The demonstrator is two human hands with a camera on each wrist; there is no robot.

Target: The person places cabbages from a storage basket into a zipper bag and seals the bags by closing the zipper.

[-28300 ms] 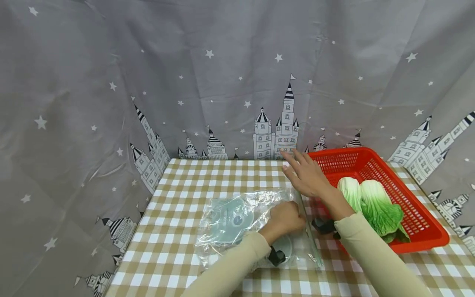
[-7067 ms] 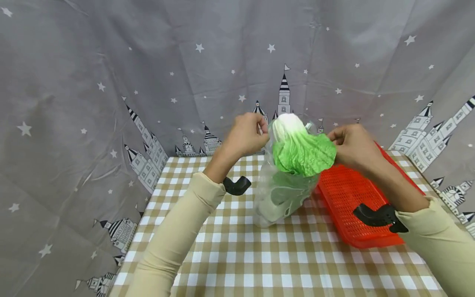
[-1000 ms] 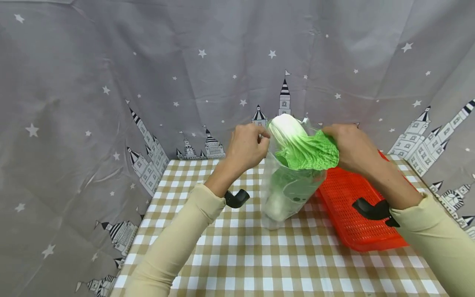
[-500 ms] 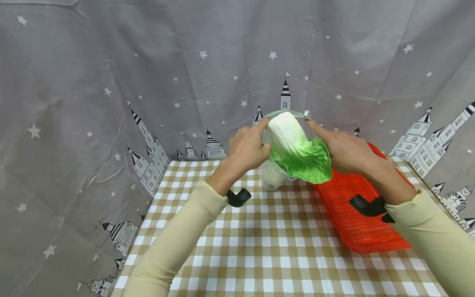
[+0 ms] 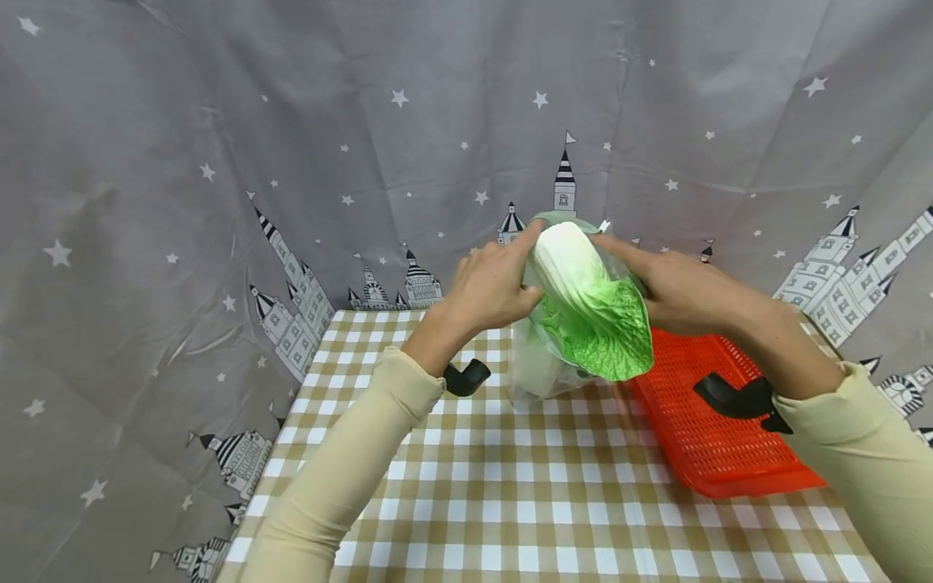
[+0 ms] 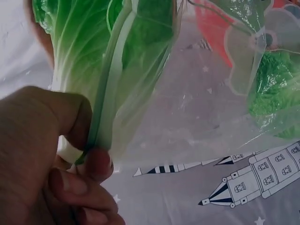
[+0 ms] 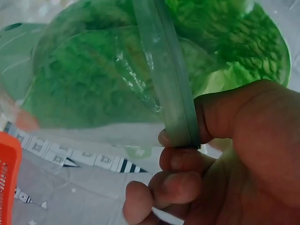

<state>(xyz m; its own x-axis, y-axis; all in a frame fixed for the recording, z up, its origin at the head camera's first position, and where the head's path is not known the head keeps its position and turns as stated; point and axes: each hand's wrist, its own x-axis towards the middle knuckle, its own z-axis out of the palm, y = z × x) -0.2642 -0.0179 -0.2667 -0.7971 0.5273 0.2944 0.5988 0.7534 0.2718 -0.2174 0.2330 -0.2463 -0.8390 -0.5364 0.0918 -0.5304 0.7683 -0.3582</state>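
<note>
A clear zip bag (image 5: 535, 372) hangs above the tablecloth, mouth open. One Chinese cabbage (image 5: 590, 308) pokes from its mouth, white base up and leafy end over the near side. Through the plastic, in the left wrist view, another Chinese cabbage (image 6: 276, 89) shows inside the bag. My left hand (image 5: 488, 287) pinches the left side of the mouth, the green zip strip (image 6: 104, 89) between thumb and fingers. On the right side my right hand (image 5: 681, 287) pinches the same strip, its thumb and fingertips (image 7: 176, 159) at the edge in the right wrist view.
A red plastic basket (image 5: 717, 417) stands at the right, partly behind the right forearm. Beneath everything lies a brown-and-white checked tablecloth (image 5: 466, 486). A grey curtain (image 5: 408, 48) printed with castles and stars closes off the back and sides.
Earlier the bag lay flat and both cabbages sat in the basket. Within the last second, the right hand has shifted leftward along the mouth and the cabbage's leafy end has dropped toward me.
</note>
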